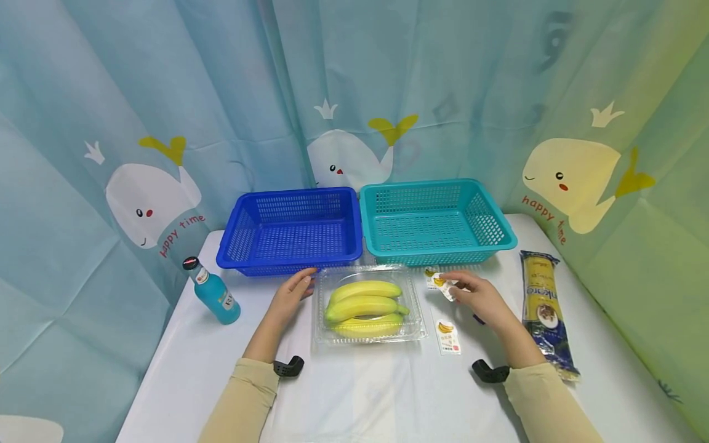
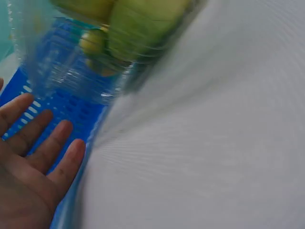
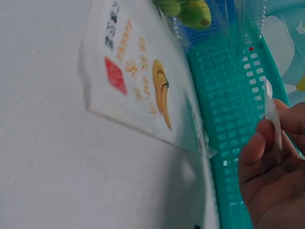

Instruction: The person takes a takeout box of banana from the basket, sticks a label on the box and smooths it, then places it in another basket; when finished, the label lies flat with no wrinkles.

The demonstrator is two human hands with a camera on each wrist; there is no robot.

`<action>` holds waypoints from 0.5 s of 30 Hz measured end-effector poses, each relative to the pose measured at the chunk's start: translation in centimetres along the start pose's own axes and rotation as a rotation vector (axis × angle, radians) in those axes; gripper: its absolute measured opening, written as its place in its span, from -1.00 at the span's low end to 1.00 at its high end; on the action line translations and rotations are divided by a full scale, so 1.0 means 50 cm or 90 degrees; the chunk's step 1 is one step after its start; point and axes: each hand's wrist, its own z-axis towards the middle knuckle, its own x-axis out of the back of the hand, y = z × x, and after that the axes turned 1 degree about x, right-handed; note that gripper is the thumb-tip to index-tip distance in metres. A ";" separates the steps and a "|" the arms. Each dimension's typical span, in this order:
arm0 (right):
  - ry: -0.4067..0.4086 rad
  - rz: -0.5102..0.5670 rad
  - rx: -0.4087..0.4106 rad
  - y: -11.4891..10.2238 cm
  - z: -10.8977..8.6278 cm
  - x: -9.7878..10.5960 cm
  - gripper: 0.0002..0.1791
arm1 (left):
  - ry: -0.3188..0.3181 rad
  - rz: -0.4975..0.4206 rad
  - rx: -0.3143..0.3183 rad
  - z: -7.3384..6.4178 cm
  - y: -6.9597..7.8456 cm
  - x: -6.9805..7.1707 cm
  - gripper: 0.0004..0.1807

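Observation:
A clear plastic box (image 1: 322, 335) with several yellow-green bananas (image 1: 362, 306) in it stands in the middle of the table. My left hand (image 1: 289, 298) is beside its left edge; in the left wrist view its fingers (image 2: 71, 157) are spread and hold nothing. Right of the box, my right hand (image 1: 486, 301) pinches a small white label (image 1: 447, 289) printed with bananas. From the right wrist, this pinched label (image 3: 272, 117) shows edge-on between thumb and fingers. A second banana label (image 1: 448, 339) lies on the table nearer me. Part of another (image 1: 430, 282) shows behind the held one.
A blue basket (image 1: 293, 267) and a teal basket (image 1: 437, 253) stand side by side behind the box. To the left is a blue bottle (image 1: 218, 298) with a black cap. A yellow-and-navy food packet (image 1: 543, 301) lies at the right. Patterned curtains (image 1: 266, 74) close in the table.

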 end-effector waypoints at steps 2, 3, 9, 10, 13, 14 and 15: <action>-0.005 0.010 -0.007 -0.005 0.001 0.000 -0.64 | -0.006 0.007 0.008 -0.002 -0.005 -0.004 -0.53; -0.007 0.014 -0.009 -0.008 0.001 0.000 -0.63 | -0.008 0.012 0.011 -0.002 -0.008 -0.005 -0.53; -0.014 0.020 -0.010 -0.026 0.003 0.002 -0.59 | -0.020 0.036 0.022 -0.005 -0.019 -0.007 -0.48; -0.017 0.021 -0.007 -0.032 0.004 0.003 -0.59 | -0.023 0.039 0.027 -0.005 -0.020 -0.007 -0.47; -0.025 0.028 0.009 -0.051 0.009 0.003 -0.60 | -0.031 0.038 0.043 -0.004 -0.024 -0.006 -0.44; -0.029 0.030 0.017 -0.059 0.010 0.002 -0.60 | -0.033 0.036 0.048 -0.004 -0.025 -0.006 -0.44; -0.034 0.029 0.027 -0.068 0.012 0.002 -0.60 | -0.036 0.036 0.052 -0.003 -0.025 -0.005 -0.44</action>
